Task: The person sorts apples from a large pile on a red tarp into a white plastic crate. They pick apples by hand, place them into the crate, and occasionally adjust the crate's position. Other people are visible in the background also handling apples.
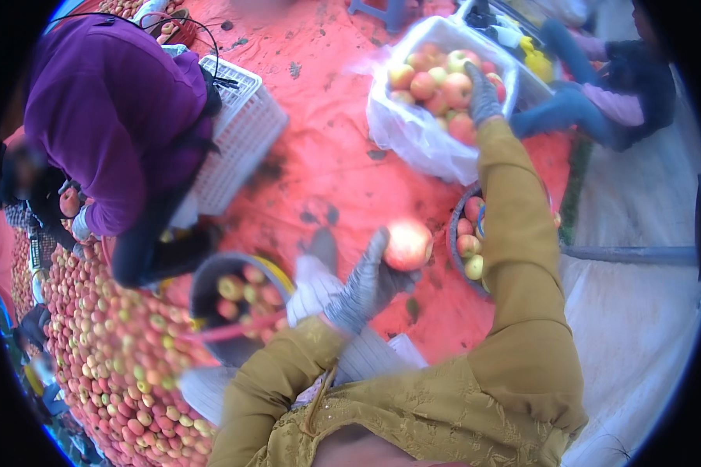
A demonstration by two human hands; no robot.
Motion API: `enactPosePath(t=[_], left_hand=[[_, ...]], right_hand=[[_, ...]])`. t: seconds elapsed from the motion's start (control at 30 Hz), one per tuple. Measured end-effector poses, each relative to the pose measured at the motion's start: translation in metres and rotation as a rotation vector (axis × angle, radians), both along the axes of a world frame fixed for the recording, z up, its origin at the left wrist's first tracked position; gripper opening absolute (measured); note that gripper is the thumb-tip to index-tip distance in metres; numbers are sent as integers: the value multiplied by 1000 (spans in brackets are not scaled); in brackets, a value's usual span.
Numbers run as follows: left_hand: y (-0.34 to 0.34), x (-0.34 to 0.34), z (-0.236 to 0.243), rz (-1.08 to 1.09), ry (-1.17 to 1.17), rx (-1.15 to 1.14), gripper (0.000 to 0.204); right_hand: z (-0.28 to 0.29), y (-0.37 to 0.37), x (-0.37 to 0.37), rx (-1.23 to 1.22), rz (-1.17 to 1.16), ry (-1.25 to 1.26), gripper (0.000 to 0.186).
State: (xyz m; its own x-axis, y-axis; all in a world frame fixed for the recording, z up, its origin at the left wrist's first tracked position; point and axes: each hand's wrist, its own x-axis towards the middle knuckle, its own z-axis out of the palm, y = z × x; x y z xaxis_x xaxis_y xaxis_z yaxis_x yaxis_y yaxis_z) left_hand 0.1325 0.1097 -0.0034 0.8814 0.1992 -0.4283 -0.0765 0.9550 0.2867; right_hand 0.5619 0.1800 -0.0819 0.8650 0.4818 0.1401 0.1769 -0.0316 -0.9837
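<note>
My left hand (370,280), in a grey glove, holds a red and pale yellow apple (409,245) in front of me. The fingers are closed about the lower left of the fruit. My right arm reaches far forward to a white basket lined with clear plastic (389,128). Inside it, my gloved right hand (485,97) rests against the right side of an apple (457,90), its visible fingers stretched out. No grip round that fruit shows. Several more red and yellowish apples (422,86) fill the basket.
A bucket of apples (202,284) stands at my left, another (457,257) under my right forearm. Left lies a large apple pile (132,366). A person in purple (109,101) bends beside a white crate (241,148); another person (615,101) sits far right. Red sheeting (327,101) covers the ground.
</note>
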Motion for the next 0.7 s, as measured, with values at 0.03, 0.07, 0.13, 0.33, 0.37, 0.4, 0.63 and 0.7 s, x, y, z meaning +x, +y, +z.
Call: enactPosePath(t=[0.03, 0.07, 0.13, 0.33, 0.37, 0.4, 0.63, 0.7], left_hand=[[-1, 0, -8, 21, 44, 15, 63], [-3, 3, -14, 30, 79, 24, 62], [0, 10, -16, 19, 116, 39, 60], [23, 30, -18, 16, 130, 43, 63], [24, 34, -18, 19, 138, 26, 64], [25, 37, -19, 20, 146, 9, 65], [46, 44, -23, 165, 201, 70, 63], [53, 41, -23, 224, 210, 74, 62]], right_hand=[[9, 15, 10, -237, -16, -34, 60], [11, 25, 21, -327, -83, -51, 64], [10, 44, 33, -473, -188, -81, 70], [9, 89, 31, -690, -230, -37, 68], [3, 87, 39, -689, -279, -90, 63], [-5, 84, 45, -688, -328, -140, 59], [12, 62, -31, -275, 131, -251, 55], [41, 36, -105, -230, 613, -181, 57]])
